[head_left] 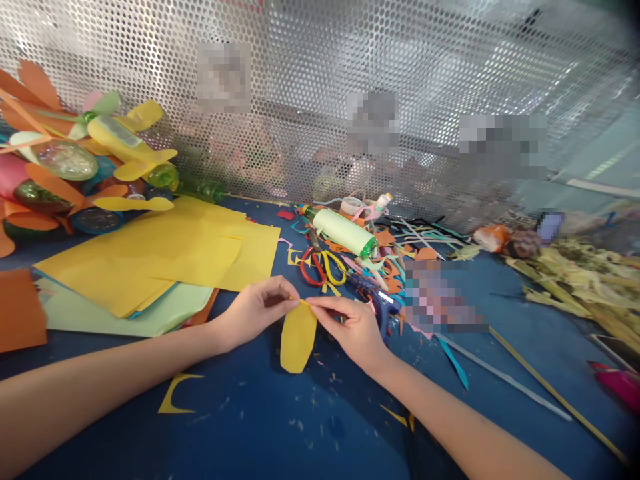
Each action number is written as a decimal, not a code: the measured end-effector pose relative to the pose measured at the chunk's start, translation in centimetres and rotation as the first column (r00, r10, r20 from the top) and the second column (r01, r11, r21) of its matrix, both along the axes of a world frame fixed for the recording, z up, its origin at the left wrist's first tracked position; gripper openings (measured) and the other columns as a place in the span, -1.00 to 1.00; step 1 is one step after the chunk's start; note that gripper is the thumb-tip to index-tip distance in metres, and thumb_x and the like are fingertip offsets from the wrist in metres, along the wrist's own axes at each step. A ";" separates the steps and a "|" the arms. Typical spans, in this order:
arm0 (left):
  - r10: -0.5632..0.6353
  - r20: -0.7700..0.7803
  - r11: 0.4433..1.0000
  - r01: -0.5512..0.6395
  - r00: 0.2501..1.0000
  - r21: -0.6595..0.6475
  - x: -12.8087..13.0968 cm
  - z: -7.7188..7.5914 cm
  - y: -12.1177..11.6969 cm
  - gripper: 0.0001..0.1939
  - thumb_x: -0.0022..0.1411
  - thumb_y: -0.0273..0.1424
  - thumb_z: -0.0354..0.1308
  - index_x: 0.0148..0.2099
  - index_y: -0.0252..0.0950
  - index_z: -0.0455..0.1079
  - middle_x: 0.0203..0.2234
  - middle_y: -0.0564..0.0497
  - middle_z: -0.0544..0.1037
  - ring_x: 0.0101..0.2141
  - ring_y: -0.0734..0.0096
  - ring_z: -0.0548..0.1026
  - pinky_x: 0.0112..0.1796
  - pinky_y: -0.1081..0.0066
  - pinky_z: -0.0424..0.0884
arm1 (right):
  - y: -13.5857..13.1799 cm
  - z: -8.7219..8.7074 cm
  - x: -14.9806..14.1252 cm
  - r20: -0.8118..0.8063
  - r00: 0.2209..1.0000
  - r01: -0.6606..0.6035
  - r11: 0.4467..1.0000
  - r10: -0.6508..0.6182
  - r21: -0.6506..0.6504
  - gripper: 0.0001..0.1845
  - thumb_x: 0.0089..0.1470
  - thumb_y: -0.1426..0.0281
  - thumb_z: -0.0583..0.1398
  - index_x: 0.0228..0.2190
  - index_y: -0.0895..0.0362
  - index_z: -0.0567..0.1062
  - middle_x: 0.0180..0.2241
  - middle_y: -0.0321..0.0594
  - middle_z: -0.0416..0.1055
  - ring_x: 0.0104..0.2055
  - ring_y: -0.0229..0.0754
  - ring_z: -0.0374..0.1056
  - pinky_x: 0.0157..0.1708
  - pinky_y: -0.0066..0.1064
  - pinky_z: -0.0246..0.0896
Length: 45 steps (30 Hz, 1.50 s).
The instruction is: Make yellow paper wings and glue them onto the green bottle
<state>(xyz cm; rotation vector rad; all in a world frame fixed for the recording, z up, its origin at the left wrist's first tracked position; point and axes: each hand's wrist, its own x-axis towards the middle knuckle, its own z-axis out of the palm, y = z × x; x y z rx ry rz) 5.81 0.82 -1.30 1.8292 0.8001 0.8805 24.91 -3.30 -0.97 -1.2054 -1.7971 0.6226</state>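
Note:
A rounded yellow paper piece (299, 339) hangs from both my hands over the blue table (240, 427). My left hand (263, 310) pinches its top edge at the left between thumb and fingers. At the right end of that same edge, my right hand (353, 327) has its thumb and fingertips closed on the paper. The top edge looks folded or bent where the fingers press it. Behind my right hand stands a dark blue glue gun (383, 303), partly hidden. Red-handled scissors (313, 267) and yellow-handled scissors (334, 268) lie just beyond my hands.
Yellow paper sheets (200, 243) lie at the left, beside bottles with paper petals (125, 143). A bottle wrapped in pale green paper (345, 232) rests among colourful scraps. A perforated metal screen (310, 67) rises behind. Corn husks (590, 280) and a long stick (550, 387) are at right.

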 end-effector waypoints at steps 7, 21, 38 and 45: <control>0.011 0.047 1.000 -0.010 0.999 -0.017 0.1 -0.3 0.1 -0.89 0.18 -0.36 0.05 -0.32 -0.31 0.30 -0.46 0.09 0.37 -0.39 0.52 0.37 -0.31 0.47 0.34 | 0.1 -0.4 0.0 -0.059 0.994 0.085 0.996 -0.087 -0.040 -0.88 0.01 0.35 0.17 -0.38 0.08 0.50 -0.38 -0.26 0.50 -0.36 -0.21 0.43 -0.31 -0.38 0.37; 0.065 0.050 0.997 -0.068 0.997 0.043 0.1 -1.0 0.3 -0.93 0.19 -0.40 0.03 -0.30 -0.28 0.29 -0.41 0.08 0.41 -0.34 0.50 0.41 -0.24 0.43 0.36 | 0.4 -0.4 0.2 -0.279 0.960 -0.052 0.979 -0.005 -0.199 -0.79 0.16 0.26 0.00 -0.25 0.07 0.36 -0.36 -0.23 0.39 -0.31 -0.21 0.37 -0.26 -0.36 0.31; 0.054 -0.088 0.982 -0.037 0.995 0.183 0.2 0.0 -0.7 -0.92 0.19 -0.45 0.03 -0.24 -0.23 0.31 -0.34 0.10 0.44 -0.29 0.50 0.41 -0.22 0.47 0.33 | 0.2 -0.6 0.0 -0.206 0.976 -0.114 0.978 0.077 -0.175 -0.94 0.05 0.37 0.14 -0.37 0.08 0.37 -0.41 -0.28 0.40 -0.35 -0.26 0.37 -0.32 -0.41 0.30; 0.080 -0.115 0.980 -0.057 0.990 0.190 0.1 0.0 -0.8 -0.91 0.19 -0.46 0.01 -0.26 -0.23 0.31 -0.37 0.10 0.45 -0.32 0.50 0.41 -0.26 0.47 0.33 | -0.1 -0.4 -0.1 -0.193 0.975 -0.133 0.982 0.106 -0.133 -0.93 0.06 0.37 0.13 -0.33 0.07 0.36 -0.38 -0.28 0.40 -0.31 -0.27 0.37 -0.29 -0.43 0.29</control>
